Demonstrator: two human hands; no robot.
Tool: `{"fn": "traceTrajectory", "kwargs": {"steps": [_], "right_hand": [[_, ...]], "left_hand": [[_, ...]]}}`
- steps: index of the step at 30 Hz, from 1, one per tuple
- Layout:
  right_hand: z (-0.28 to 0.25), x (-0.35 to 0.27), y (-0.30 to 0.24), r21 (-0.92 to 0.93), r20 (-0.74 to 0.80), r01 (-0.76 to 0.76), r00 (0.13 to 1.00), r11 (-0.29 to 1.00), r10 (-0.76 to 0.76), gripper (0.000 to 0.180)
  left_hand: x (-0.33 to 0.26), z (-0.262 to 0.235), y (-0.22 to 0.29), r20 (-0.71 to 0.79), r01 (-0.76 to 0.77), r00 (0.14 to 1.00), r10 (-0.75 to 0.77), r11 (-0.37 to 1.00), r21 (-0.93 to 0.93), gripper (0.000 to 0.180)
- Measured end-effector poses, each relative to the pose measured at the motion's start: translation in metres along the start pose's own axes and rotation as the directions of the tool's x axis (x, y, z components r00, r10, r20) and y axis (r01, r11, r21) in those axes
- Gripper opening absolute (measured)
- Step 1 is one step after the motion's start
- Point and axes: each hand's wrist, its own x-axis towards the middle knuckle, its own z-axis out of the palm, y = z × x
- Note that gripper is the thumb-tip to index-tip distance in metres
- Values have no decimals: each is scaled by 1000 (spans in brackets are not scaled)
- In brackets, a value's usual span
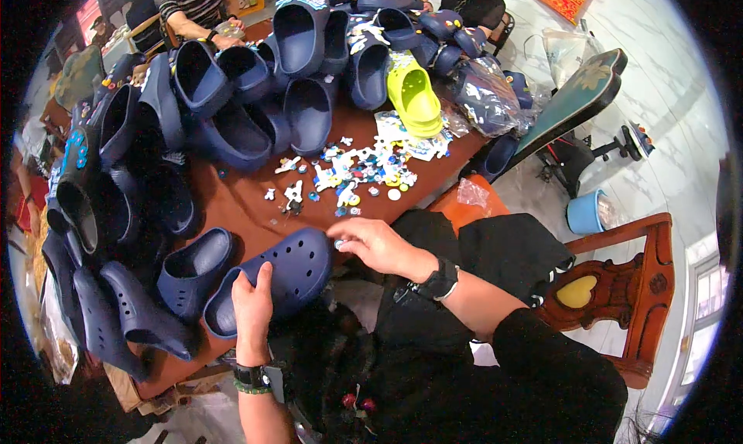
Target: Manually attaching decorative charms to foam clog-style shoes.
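A navy clog (292, 268) with round holes in its upper lies across the near table edge, toe to the right. My left hand (251, 305) grips it by the heel opening, thumb on top. Just off the toe, my right hand (375, 247) is closed in a pinch on a small white-and-blue shoe charm (339, 244); the fingers hide part of it. Beyond the clog lies a scattered pile of small shoe charms (352, 173), mostly white with blue and yellow pieces. Another navy clog (195, 270) sits left of the held one.
Navy clogs (306, 115) are heaped along the far and left sides of the brown table (248, 200). A lime-green clog (416, 96) stands behind the charms. On the right are a wooden chair (658, 281) and a blue bucket (586, 213). Two people sit across the table.
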Motion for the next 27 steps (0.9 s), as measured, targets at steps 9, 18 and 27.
{"fn": "traceTrajectory", "kwargs": {"steps": [9,18,27], "right_hand": [[-8,26,-21,18,119,-67,991,998,65,12],[15,47,-22,-111,209,97,975,989,-72,12],[22,67,-20,-322,348,69,936,944,50,13]], "left_hand": [[-12,3,16,-3,-57,998,57,997,-44,36],[-14,0,12,28,-42,999,43,998,-41,31],[-16,1,11,27,-54,998,54,999,4,34]]}}
